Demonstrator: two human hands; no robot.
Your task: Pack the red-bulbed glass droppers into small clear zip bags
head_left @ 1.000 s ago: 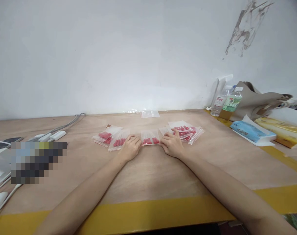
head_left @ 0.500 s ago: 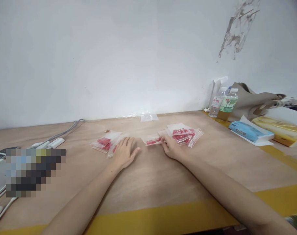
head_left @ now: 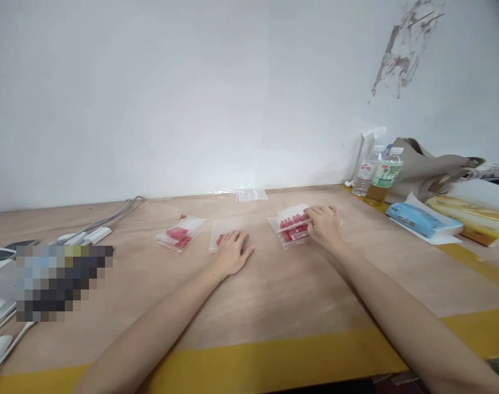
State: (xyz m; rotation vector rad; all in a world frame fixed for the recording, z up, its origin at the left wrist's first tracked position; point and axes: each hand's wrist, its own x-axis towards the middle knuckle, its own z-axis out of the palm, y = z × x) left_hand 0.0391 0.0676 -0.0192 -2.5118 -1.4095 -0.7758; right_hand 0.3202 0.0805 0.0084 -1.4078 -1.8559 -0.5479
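Small clear zip bags with red pieces inside lie on a wooden table. My left hand rests flat, fingers spread, on one bag near the middle. My right hand lies over the right side of a stack of bags, fingers curled onto it. Another pair of filled bags lies apart to the left, untouched. One empty clear bag sits by the wall.
Two drink bottles, a beige bag, a blue tissue pack and a yellow packet stand at the right. Cables and a white adapter lie at the left. Yellow tape lines the table's near edge.
My right hand carried the middle bag to the right and set it on the stack. My left hand slid a bag rightward toward the middle.
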